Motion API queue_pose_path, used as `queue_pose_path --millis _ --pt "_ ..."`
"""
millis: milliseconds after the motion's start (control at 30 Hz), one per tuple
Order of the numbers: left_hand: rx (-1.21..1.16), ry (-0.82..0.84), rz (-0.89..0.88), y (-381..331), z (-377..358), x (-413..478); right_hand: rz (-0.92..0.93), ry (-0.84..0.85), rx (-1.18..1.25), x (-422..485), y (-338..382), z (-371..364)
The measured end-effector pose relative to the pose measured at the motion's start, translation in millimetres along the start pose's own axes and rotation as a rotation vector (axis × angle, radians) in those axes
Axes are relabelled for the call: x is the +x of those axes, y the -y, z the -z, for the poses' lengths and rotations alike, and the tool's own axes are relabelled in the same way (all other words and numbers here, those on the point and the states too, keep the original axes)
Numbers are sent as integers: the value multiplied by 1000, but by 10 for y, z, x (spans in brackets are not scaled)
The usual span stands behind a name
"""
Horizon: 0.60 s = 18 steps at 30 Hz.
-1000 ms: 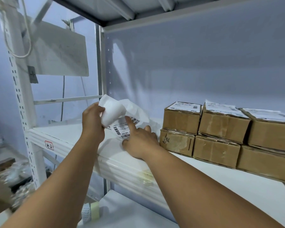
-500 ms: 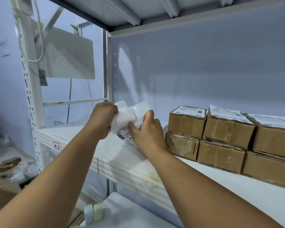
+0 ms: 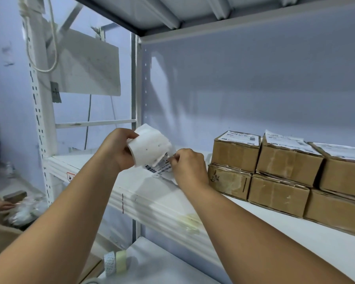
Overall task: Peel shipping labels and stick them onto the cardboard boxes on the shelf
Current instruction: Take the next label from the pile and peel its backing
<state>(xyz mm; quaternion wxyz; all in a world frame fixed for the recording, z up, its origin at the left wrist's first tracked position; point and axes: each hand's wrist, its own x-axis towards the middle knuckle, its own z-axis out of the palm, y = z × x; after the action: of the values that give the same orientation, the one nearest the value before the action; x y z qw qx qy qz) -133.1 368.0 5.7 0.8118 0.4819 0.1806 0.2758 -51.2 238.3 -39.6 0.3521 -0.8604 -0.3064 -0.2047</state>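
1. The label strip (image 3: 150, 148) is up in the air between the two hands, just above the front of the shelf (image 3: 156, 201). It curls over itself with its blank side up, and one printed label (image 3: 160, 169) with barcodes hangs out below the curl.
2. I have the left hand (image 3: 117, 150) closed round the curled strip, thumb on top. I judge this grip is there to hold the backing firm, so that a pull takes off only the label.
3. The right hand (image 3: 190, 165) has its fingertips (image 3: 175, 158) pinched at the edge of the printed label, right where it meets the curl. That reads as the peel in progress. I cannot tell how much of the label is already free.
4. The cardboard boxes (image 3: 236, 156) stand just right of the right hand, stacked two high in a row towards the back of the shelf. The lowest left one is just beside that wrist.
5. The upper boxes already carry box-top labels (image 3: 239, 137). The tops of the lower boxes are covered, so I cannot say if they are labelled.
6. Holding the strip this near the boxes keeps the carry short, I think, so the sticky side has less chance to fold onto itself.
7. Below the left forearm, rolls of tape (image 3: 116, 261) stand on a lower shelf.
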Motion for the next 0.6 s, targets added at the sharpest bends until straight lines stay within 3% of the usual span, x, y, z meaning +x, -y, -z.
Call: queue_pose_path --millis 267,400,600 --pt "-229 19 -6 -54 91 -21 -46 247 -188 -31 -25 -56" --pt "-380 -166 -81 -7 101 33 -27 278 -221 -70 15 10" --pt "-545 -210 -339 -190 106 -45 -63 306 -205 -93 37 74"
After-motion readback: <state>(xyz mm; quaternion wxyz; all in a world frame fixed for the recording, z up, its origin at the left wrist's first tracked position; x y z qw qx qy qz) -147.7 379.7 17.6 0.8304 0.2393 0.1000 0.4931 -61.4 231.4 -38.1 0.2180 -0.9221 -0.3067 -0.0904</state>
